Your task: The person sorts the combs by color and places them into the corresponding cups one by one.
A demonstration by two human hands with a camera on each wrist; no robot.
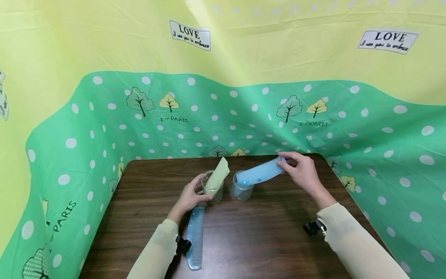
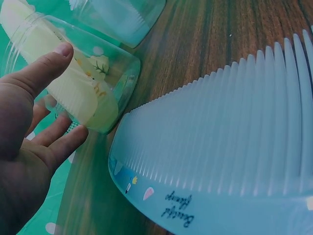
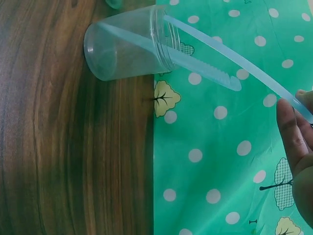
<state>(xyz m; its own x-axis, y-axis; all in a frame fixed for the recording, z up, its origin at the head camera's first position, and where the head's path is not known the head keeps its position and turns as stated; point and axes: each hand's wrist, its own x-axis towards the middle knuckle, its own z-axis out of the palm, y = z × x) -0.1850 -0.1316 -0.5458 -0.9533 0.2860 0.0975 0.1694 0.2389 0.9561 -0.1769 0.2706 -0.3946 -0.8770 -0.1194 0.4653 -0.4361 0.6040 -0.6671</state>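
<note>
My left hand [image 1: 188, 197] grips a clear jar [image 1: 218, 197], thumb on the near side and fingers at its left. A pale yellow comb [image 1: 216, 176] leans in that jar, its top above the rim. My right hand [image 1: 302, 173] pinches one end of a light blue comb [image 1: 263, 171], which slants down left to the mouth of a second clear jar [image 1: 242, 194]. In the right wrist view another blue comb [image 3: 208, 70] stands tilted inside this jar, its end sticking out. A larger blue comb [image 1: 196, 236] lies on the table beside my left forearm.
The dark wooden table [image 1: 265, 240] carries both jars near its middle. Green and yellow printed cloth [image 1: 237, 112] hangs close behind the table and along both sides. Black wrist cameras [image 1: 182, 245] sit on both sleeves, the left one overlapping the table comb in the head view.
</note>
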